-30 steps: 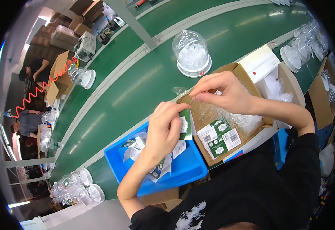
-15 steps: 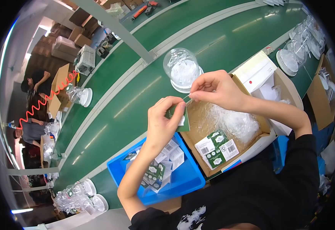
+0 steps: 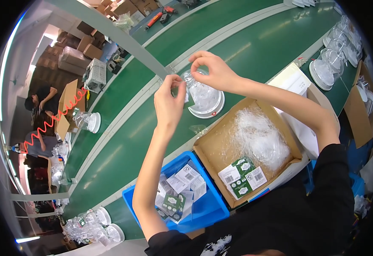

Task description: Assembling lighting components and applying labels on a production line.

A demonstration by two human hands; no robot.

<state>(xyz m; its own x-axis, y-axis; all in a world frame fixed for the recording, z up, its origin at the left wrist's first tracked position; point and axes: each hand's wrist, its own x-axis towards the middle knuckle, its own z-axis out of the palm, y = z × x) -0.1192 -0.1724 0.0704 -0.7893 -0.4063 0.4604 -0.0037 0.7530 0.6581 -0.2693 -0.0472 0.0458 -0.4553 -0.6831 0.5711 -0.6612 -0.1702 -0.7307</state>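
A clear dome jar (image 3: 207,94) on a white round base stands on the green belt, with clear and whitish material inside. Both my hands are raised at its top. The thumb and forefinger of my left hand (image 3: 169,99) are closed at the dome's left side, and a green card tag (image 3: 189,101) hangs from them, partly hidden by the hand. My right hand (image 3: 214,73) curls its thumb and forefinger together just above the dome's top. Any thin string between those fingers is too small to make out.
Nearest me are a blue bin (image 3: 214,213) of tags and a cardboard tray (image 3: 214,147) with clear plastic strands (image 3: 261,141) and green-white cards (image 3: 242,178). More dome jars (image 3: 323,70) line the right; others (image 3: 95,224) stand at lower left. A grey post (image 3: 122,36) crosses above. People sit far left.
Both hands have moved away from me, from over the cardboard tray to the top of the dome jar. The green tag has moved with my left hand to the dome's side.
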